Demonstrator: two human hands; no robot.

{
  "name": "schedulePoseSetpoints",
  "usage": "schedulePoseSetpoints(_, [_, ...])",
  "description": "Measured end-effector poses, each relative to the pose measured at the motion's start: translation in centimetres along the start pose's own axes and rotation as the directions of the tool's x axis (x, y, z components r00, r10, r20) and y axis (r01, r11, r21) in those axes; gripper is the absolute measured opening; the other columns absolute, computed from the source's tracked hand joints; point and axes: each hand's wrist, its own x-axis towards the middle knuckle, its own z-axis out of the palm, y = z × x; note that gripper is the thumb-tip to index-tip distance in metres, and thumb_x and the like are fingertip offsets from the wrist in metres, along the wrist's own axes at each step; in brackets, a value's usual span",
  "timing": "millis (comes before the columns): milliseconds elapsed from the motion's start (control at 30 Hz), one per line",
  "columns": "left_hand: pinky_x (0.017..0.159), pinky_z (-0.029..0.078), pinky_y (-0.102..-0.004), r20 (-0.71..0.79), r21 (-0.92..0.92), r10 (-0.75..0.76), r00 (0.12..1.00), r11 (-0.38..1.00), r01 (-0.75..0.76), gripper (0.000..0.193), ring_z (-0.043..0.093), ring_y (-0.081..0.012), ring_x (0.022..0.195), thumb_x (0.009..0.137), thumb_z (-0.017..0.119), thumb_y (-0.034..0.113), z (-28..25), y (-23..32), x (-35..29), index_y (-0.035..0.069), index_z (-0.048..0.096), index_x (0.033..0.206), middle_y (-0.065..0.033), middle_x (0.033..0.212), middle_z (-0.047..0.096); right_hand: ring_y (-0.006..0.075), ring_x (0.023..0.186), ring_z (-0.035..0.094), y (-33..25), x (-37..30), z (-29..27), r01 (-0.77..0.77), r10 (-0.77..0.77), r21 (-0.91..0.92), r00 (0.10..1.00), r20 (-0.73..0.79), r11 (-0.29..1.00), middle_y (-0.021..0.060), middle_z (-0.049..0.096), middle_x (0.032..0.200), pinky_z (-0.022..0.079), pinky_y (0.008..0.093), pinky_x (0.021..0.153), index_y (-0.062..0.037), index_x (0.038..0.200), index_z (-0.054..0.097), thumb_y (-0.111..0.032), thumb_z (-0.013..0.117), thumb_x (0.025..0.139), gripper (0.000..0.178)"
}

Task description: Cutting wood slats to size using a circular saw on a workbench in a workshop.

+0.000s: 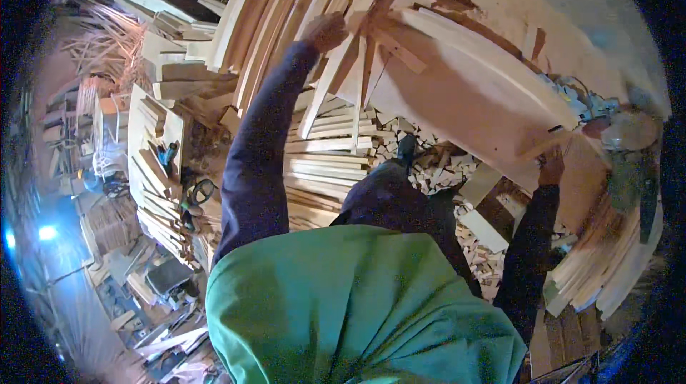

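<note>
Head view, the only one: from where I stand, the person leans in a green garment (pixel 343 305) over a brown worktop (pixel 457 120). The left hand (pixel 327 31) is at the far side, against a long pale strip (pixel 325 91) which crosses other wood pieces and slants down toward a stack of sticks (pixel 321 170). Its fingers look curled in, but whether they really clasp the strip I cannot tell. The right hand (pixel 550 167) is well apart, at the right part of the worktop, near the end of a long curved board (pixel 500 59). Its fingers are too dim; I cannot tell if they pinch something. Small offcuts (pixel 429 170) lie below the worktop.

In my judgement, the step in hand is arranging or sorting the loose wood. The next move calls for a sure hold on the pale strip, clear of the crossing pieces, with the right hand free to steady the board.
</note>
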Motion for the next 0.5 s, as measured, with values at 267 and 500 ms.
schedulePoseSetpoints(267, [0.081,0.048,-0.0504,0.056,0.323,0.344,0.937,0.882,-0.343,0.045,0.06,-0.0383,0.094,0.08,0.059,0.041,1.1,4.4,0.5,0.004,0.056,0.106,-0.0184,0.098,0.062,0.0293,0.111,0.055,7.9,-2.4,4.9,0.224,-0.207,-0.366,0.974,0.087,0.903,0.0208,0.044,0.136,0.052,0.0387,0.082,-0.0076,0.133,0.047,-0.021,0.048,0.094,0.041])
schedulePoseSetpoints(500, [0.08,0.049,-0.0509,-0.052,0.539,0.098,0.994,0.84,-0.054,0.064,0.06,-0.0399,0.093,0.077,0.06,0.052,2.7,2.7,0.4,0.0,0.047,0.112,-0.0218,0.103,0.058,0.0298,0.123,0.046,3.7,-0.5,3.2,-0.485,0.542,0.87,0.71,0.45,-0.087,0.0159,0.04,0.142,0.049,0.0403,0.091,-0.0056,0.143,0.029,-0.009,0.051,0.089,0.059])
